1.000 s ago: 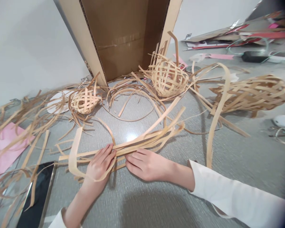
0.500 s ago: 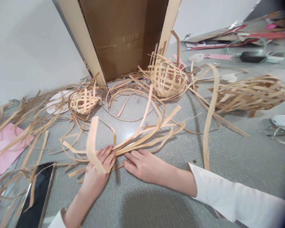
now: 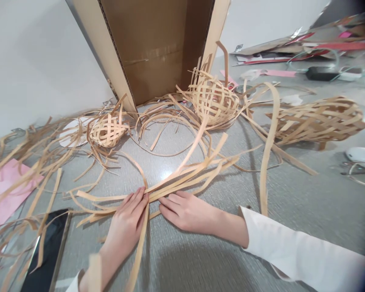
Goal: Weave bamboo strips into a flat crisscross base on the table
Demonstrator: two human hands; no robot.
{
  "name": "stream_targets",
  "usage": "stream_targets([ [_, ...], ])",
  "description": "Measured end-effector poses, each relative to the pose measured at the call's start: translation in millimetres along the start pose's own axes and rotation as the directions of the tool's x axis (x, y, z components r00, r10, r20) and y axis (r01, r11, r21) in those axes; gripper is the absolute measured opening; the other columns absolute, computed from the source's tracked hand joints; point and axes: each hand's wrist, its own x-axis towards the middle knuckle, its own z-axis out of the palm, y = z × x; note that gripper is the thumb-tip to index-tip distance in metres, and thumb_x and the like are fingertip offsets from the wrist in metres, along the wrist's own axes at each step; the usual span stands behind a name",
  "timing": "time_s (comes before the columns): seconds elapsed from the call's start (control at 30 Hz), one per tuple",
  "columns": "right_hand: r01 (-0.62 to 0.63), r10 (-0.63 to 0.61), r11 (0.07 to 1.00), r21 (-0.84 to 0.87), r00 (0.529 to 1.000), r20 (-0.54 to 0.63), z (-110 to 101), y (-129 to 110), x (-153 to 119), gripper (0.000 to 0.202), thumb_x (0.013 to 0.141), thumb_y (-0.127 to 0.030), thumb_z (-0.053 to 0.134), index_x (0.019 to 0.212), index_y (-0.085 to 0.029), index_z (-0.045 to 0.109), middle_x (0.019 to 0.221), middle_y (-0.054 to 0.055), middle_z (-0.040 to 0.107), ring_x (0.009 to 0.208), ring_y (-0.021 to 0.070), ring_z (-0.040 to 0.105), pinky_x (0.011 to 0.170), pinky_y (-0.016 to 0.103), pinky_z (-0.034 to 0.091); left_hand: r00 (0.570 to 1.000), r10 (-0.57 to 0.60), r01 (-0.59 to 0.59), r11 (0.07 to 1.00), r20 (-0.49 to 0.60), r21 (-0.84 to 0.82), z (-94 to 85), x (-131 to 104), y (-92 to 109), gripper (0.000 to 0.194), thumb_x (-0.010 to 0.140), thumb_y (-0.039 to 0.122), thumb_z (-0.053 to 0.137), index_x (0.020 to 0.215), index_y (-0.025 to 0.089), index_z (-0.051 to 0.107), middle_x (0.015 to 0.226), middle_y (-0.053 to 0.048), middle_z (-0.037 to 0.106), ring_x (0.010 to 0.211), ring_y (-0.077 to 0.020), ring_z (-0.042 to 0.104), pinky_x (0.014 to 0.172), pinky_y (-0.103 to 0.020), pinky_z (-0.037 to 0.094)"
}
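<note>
Tan strip (image 3: pixel 140 247) now hangs below left fingers (image 3: pixel 136 199), closed over one bundle (image 3: pixel 185 179). Right fingers (image 3: pixel 172 207) curl, grip unclear; three woven pieces (image 3: pixel 214 101) beyond.

matt strips (image 3: pixel 173 189), prob. wood, cardbd box (image 3: pixel 158 77)

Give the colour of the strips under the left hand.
The strips are light tan, clearest in head view.
</note>
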Motion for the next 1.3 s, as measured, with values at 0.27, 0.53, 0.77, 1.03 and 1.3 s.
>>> stream_targets([
  [0.27,0.033,-0.035,0.999,-0.020,0.997,-0.072,1.7,0.0,-1.8,0.021,0.093,-0.010,0.042,0.092,-0.008,0.063,0.092,0.011,0.066,0.078,0.0171,0.058,0.063,0.029,0.044,0.999,0.006,-0.008,0.999,0.035,0.039,1.7,-8.5,-0.2,0.047,0.088,0.006,0.032,0.133,0.013,0.047,0.133,-0.017,0.054,0.121,-0.0266,0.053,0.096,-0.044,0.048],
  [0.53,0.014,-0.014,1.000,-0.006,1.000,-0.002,0.5,-1.3,-1.3,0.018,0.092,-0.011,0.043,0.089,-0.010,0.062,0.091,0.010,0.065,0.074,0.0161,0.056,0.063,0.029,0.044,0.999,0.001,0.002,0.999,0.051,-0.053,-4.5,-8.6,-4.2,0.048,0.088,0.004,0.033,0.133,0.014,0.045,0.132,-0.016,0.054,0.121,-0.0243,0.053,0.097,-0.042,0.049],
  [0.77,0.038,-0.038,0.999,-0.007,0.999,-0.025,1.8,1.2,-2.7,0.021,0.094,-0.012,0.040,0.092,-0.010,0.062,0.100,0.012,0.064,0.081,0.0168,0.057,0.066,0.029,0.045,0.994,0.000,0.008,0.998,0.112,-0.063,3.3,-16.1,-10.8,0.053,0.085,0.002,0.033,0.136,0.012,0.042,0.140,-0.016,0.047,0.128,-0.0237,0.045,0.103,-0.042,0.044],
  [1.03,0.020,-0.017,0.999,0.044,0.998,-0.055,3.2,3.9,0.1,0.019,0.094,-0.013,0.043,0.090,-0.011,0.062,0.100,0.009,0.064,0.101,0.0198,0.057,0.087,0.033,0.045,0.991,-0.015,0.025,0.997,0.131,-0.078,3.0,-13.0,-15.3,0.052,0.091,0.007,0.030,0.142,0.018,0.034,0.141,-0.012,0.046,0.128,-0.0225,0.045,0.104,-0.042,0.043],
  [1.3,0.004,-0.002,0.997,0.077,1.000,-0.024,3.8,4.7,1.6,0.020,0.095,-0.011,0.042,0.088,-0.012,0.061,0.099,0.009,0.064,0.101,0.0180,0.057,0.086,0.032,0.047,0.988,-0.046,0.065,0.990,0.150,-0.125,-0.3,-10.4,-15.3,0.051,0.092,0.008,0.032,0.142,0.021,0.035,0.142,-0.010,0.046,0.129,-0.0204,0.043,0.106,-0.042,0.041],
])
